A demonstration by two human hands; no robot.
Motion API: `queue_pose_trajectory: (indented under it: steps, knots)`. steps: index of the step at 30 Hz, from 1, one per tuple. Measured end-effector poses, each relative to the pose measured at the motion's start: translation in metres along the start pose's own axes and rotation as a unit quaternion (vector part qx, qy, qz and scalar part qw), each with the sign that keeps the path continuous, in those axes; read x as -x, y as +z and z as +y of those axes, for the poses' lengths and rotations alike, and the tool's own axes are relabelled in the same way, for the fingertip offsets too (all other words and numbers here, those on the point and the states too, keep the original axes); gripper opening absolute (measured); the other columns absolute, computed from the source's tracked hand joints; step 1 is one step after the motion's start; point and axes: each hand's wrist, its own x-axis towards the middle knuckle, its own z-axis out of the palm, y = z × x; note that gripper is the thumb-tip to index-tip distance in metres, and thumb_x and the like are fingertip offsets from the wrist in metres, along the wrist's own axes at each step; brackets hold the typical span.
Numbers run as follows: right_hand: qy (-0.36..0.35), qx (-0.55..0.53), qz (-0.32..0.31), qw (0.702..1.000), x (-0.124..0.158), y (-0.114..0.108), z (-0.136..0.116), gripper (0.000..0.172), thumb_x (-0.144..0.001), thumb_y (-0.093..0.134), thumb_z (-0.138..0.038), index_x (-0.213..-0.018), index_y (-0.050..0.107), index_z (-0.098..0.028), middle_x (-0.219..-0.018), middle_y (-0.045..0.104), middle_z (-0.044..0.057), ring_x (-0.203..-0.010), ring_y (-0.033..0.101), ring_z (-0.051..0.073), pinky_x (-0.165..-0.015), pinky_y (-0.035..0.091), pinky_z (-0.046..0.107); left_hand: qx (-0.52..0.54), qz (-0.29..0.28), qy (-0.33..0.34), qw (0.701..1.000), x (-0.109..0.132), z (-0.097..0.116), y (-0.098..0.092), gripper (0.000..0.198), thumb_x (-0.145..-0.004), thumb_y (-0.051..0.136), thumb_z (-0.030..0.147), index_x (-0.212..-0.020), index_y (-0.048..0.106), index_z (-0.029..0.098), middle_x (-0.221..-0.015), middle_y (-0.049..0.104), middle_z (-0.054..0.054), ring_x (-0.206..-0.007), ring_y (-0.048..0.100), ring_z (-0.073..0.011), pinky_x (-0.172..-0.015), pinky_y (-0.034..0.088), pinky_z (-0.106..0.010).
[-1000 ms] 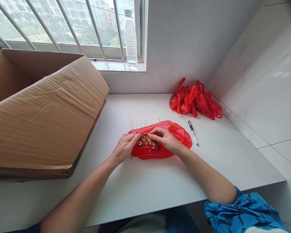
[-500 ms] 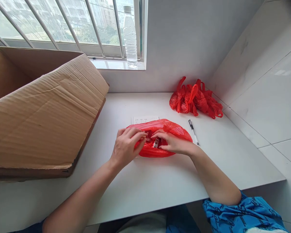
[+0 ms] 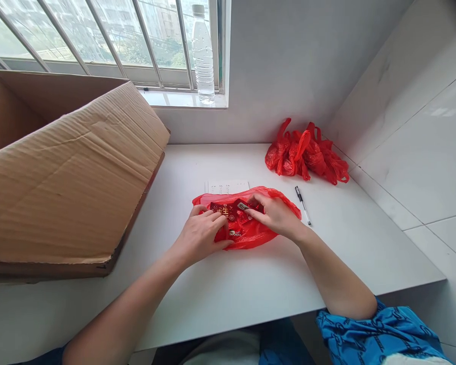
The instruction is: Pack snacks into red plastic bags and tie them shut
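Desk (image 3: pixel 251 284): white, filling the middle of the frame. Its near edge runs along the bottom and its right edge meets the tiled wall. Bare surface lies open in front of the hands and to the right of centre.

Cardboard box (image 3: pixel 68 172): takes up the left third, with one flap slanting down to the desk. The flap's lower edge stops near the left forearm, so room is tight on that side.

Heap of red bags (image 3: pixel 307 157): upper right of centre, against the back wall and well apart from the work.

Red plastic bag (image 3: pixel 256 234): lies flat at the centre of the frame, mouth toward the top.

Left hand (image 3: pixel 201 235): fingers curled over the bag's left part, thumb along its lower edge, gripping it.

Right hand (image 3: pixel 277 215): rests on the bag's right part, fingertips pinching a small packet.

Water bottle (image 3: pixel 204 56): upright on the window sill at the top centre.

Sheet of paper (image 3: pixel 228 186): just above the bag, its near edge tucked under it (writing too small to read).

Packets (image 3: pixel 224 210): dark red with gold print, clustered at the bag's mouth between the two hands.

Pen (image 3: pixel 302 204): just right of the bag, not touching it.
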Motion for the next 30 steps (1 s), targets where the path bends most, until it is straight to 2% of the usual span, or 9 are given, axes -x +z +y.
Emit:
queue_pose_trajectory:
  steps: [5, 9, 13, 16, 19, 22, 24, 26, 30]
  knots:
    - [-0.005, -0.015, -0.008, 1.0, -0.001, 0.002, 0.003, 0.017, -0.096, 0.055, -0.039, -0.093, 0.059, -0.023, -0.082, 0.067, 0.001, -0.067, 0.058, 0.017, -0.058, 0.04, 0.029, 0.016, 0.012, 0.023, 1.0, -0.001, 0.007, 0.004, 0.015, -0.097, 0.055, 0.034, -0.098, 0.067, 0.026, -0.088, 0.07, -0.001, -0.08, 0.065, -0.0178, -0.095, 0.034, -0.04]
    - [-0.001, -0.037, -0.018, 0.999, 0.0, 0.002, 0.003, 0.02, -0.097, 0.054, -0.041, -0.096, 0.062, -0.023, -0.085, 0.069, 0.003, -0.072, 0.06, 0.018, -0.061, 0.042, 0.031, 0.008, -0.006, 0.02, 1.0, 0.001, 0.007, 0.01, 0.017, -0.091, 0.064, 0.033, -0.106, 0.069, 0.027, -0.096, 0.069, -0.003, -0.084, 0.065, -0.0194, -0.095, 0.034, -0.041]
    - [0.006, -0.08, -0.028, 0.996, 0.001, 0.002, 0.002, 0.024, -0.097, 0.053, -0.042, -0.106, 0.066, -0.024, -0.095, 0.072, 0.004, -0.082, 0.064, 0.019, -0.07, 0.048, 0.033, 0.016, -0.002, 0.022, 1.0, 0.001, 0.006, 0.01, 0.016, -0.089, 0.066, 0.029, -0.104, 0.068, 0.025, -0.098, 0.068, -0.003, -0.089, 0.065, -0.0199, -0.096, 0.035, -0.04]
    - [0.013, -0.114, -0.027, 0.993, 0.001, 0.002, 0.003, 0.025, -0.097, 0.054, -0.041, -0.112, 0.066, -0.025, -0.105, 0.072, 0.004, -0.089, 0.066, 0.02, -0.077, 0.05, 0.034, 0.038, 0.024, 0.007, 0.999, -0.001, 0.006, 0.008, 0.014, -0.09, 0.065, 0.03, -0.103, 0.067, 0.026, -0.097, 0.068, -0.002, -0.089, 0.064, -0.0191, -0.095, 0.035, -0.04]
    - [0.017, -0.126, -0.024, 0.992, 0.0, 0.003, 0.003, 0.025, -0.097, 0.055, -0.04, -0.112, 0.066, -0.024, -0.108, 0.073, 0.004, -0.091, 0.066, 0.02, -0.079, 0.051, 0.035, 0.053, 0.056, -0.016, 0.997, -0.002, 0.006, 0.007, 0.014, -0.091, 0.064, 0.033, -0.103, 0.067, 0.026, -0.099, 0.069, -0.003, -0.087, 0.063, -0.0182, -0.095, 0.036, -0.039]
    - [0.013, -0.131, -0.029, 0.991, 0.0, 0.002, 0.003, 0.024, -0.096, 0.055, -0.039, -0.112, 0.066, -0.024, -0.11, 0.072, 0.004, -0.093, 0.066, 0.02, -0.079, 0.051, 0.034, 0.075, 0.052, -0.026, 0.996, -0.003, 0.006, 0.006, 0.016, -0.094, 0.061, 0.037, -0.103, 0.067, 0.026, -0.1, 0.069, -0.003, -0.091, 0.064, -0.019, -0.095, 0.037, -0.039]
    - [0.006, -0.14, -0.037, 0.989, 0.0, 0.001, 0.003, 0.024, -0.096, 0.055, -0.036, -0.113, 0.067, -0.025, -0.113, 0.071, 0.005, -0.097, 0.066, 0.02, -0.082, 0.052, 0.035, 0.1, 0.046, -0.048, 0.993, -0.003, 0.007, 0.004, 0.018, -0.095, 0.058, 0.04, -0.1, 0.066, 0.025, -0.099, 0.07, -0.003, -0.091, 0.064, -0.0194, -0.093, 0.039, -0.039]
    - [-0.003, -0.154, -0.049, 0.987, 0.0, 0.001, 0.002, 0.024, -0.096, 0.055, -0.033, -0.116, 0.066, -0.025, -0.116, 0.071, 0.005, -0.101, 0.066, 0.021, -0.085, 0.053, 0.036, 0.133, 0.065, -0.098, 0.984, -0.003, 0.007, 0.001, 0.02, -0.096, 0.056, 0.042, -0.096, 0.062, 0.023, -0.095, 0.071, -0.002, -0.087, 0.064, -0.0189, -0.089, 0.042, -0.038]
    - [-0.026, -0.181, -0.077, 0.98, 0.0, 0.001, 0.0, 0.026, -0.094, 0.055, -0.027, -0.118, 0.066, -0.025, -0.115, 0.07, 0.005, -0.097, 0.065, 0.02, -0.082, 0.054, 0.036, 0.186, 0.108, -0.186, 0.959, -0.003, 0.007, -0.002, 0.023, -0.096, 0.054, 0.044, -0.101, 0.057, 0.022, -0.09, 0.069, -0.001, -0.077, 0.062, -0.0168, -0.071, 0.046, -0.031]
